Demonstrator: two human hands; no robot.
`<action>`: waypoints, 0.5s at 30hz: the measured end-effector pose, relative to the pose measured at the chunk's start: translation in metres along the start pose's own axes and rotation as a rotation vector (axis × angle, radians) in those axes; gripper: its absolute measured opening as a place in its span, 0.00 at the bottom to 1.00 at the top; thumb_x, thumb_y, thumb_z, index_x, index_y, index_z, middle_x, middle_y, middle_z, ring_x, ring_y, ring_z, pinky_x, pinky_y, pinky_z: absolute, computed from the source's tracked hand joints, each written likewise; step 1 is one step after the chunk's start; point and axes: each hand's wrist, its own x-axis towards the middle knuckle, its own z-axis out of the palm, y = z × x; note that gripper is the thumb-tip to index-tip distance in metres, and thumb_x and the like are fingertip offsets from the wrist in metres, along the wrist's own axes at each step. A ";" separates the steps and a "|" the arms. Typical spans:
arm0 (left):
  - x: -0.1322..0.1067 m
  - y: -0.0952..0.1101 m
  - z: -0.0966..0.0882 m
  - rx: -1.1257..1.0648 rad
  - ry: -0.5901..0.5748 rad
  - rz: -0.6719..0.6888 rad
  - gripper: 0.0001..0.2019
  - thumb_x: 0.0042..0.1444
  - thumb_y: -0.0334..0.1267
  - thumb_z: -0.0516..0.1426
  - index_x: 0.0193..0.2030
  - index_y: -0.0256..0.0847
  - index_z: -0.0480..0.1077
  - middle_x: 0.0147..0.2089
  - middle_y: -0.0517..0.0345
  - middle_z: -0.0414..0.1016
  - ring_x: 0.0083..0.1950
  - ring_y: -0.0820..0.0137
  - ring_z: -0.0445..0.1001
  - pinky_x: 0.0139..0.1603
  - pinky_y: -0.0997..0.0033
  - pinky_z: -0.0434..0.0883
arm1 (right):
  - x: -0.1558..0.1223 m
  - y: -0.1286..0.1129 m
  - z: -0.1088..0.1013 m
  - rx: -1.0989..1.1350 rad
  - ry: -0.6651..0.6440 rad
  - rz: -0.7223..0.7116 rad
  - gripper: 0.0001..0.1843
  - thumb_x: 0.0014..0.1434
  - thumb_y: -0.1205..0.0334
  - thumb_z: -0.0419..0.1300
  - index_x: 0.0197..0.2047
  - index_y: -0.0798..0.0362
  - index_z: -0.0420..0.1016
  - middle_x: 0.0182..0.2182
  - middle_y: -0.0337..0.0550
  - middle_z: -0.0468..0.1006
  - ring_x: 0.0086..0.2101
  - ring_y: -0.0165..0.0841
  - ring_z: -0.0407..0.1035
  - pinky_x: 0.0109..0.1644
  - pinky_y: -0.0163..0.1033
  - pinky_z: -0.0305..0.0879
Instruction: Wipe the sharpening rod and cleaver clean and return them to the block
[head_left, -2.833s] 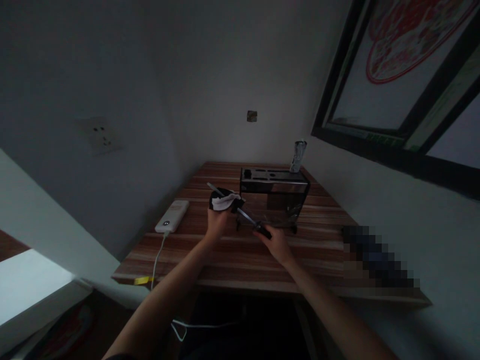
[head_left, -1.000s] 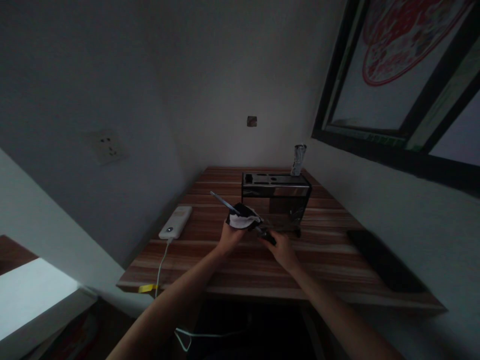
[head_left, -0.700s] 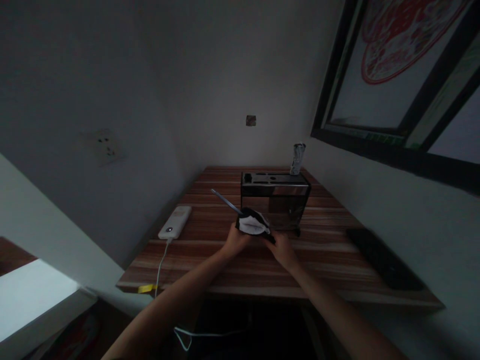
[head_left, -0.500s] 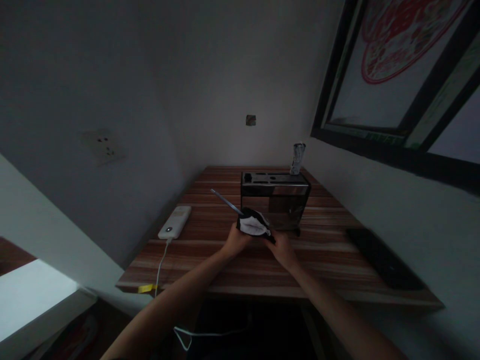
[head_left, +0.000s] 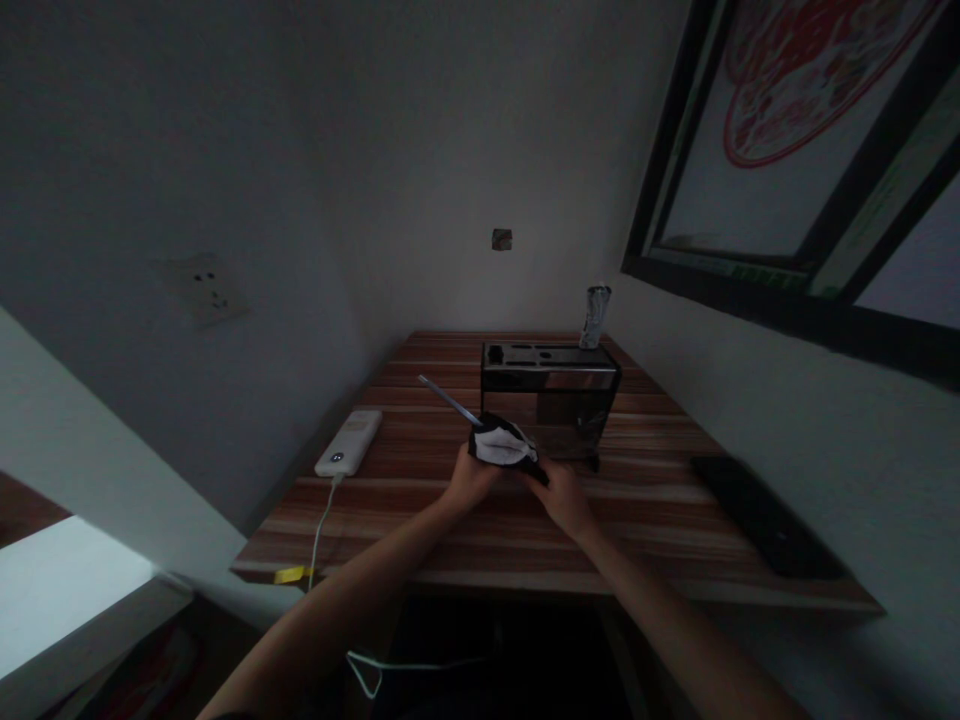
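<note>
The left hand (head_left: pixel 471 480) closes on a black-and-white cloth (head_left: pixel 502 446) folded about a slender metal tool (head_left: pixel 449 399), blade or rod being hard to tell in this dim light. The bare tip projects left of the grip. The right hand (head_left: pixel 564 493), just beside the cloth, clasps the tool's dark handle. Beyond the grip stands a slotted rack (head_left: pixel 555 380); leftward lies a white power bank (head_left: pixel 349 442).
</note>
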 end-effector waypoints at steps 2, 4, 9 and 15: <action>0.001 -0.001 -0.001 0.010 0.012 0.010 0.14 0.40 0.35 0.62 0.37 0.36 0.71 0.40 0.50 0.76 0.41 0.64 0.74 0.45 0.63 0.70 | 0.000 -0.002 0.000 0.018 0.001 0.000 0.12 0.53 0.59 0.57 0.41 0.53 0.73 0.34 0.49 0.78 0.35 0.41 0.72 0.37 0.41 0.65; 0.002 -0.002 -0.003 0.012 0.028 0.008 0.15 0.40 0.35 0.62 0.38 0.36 0.71 0.40 0.50 0.76 0.41 0.63 0.74 0.45 0.63 0.70 | 0.001 -0.004 0.000 0.042 0.005 -0.002 0.12 0.53 0.58 0.57 0.40 0.53 0.74 0.34 0.48 0.78 0.34 0.41 0.72 0.36 0.40 0.65; 0.007 0.004 -0.006 -0.010 0.058 0.027 0.14 0.40 0.35 0.62 0.37 0.37 0.71 0.38 0.51 0.76 0.40 0.64 0.74 0.45 0.64 0.71 | 0.001 -0.006 0.000 0.068 0.021 0.001 0.14 0.53 0.54 0.57 0.38 0.53 0.74 0.33 0.46 0.78 0.33 0.39 0.72 0.37 0.39 0.65; 0.016 0.028 -0.013 -0.094 0.161 0.086 0.10 0.41 0.35 0.62 0.33 0.36 0.72 0.34 0.53 0.76 0.37 0.66 0.75 0.42 0.65 0.71 | 0.001 -0.003 0.003 0.073 0.023 0.013 0.15 0.52 0.51 0.58 0.37 0.53 0.74 0.32 0.46 0.78 0.33 0.39 0.72 0.37 0.39 0.65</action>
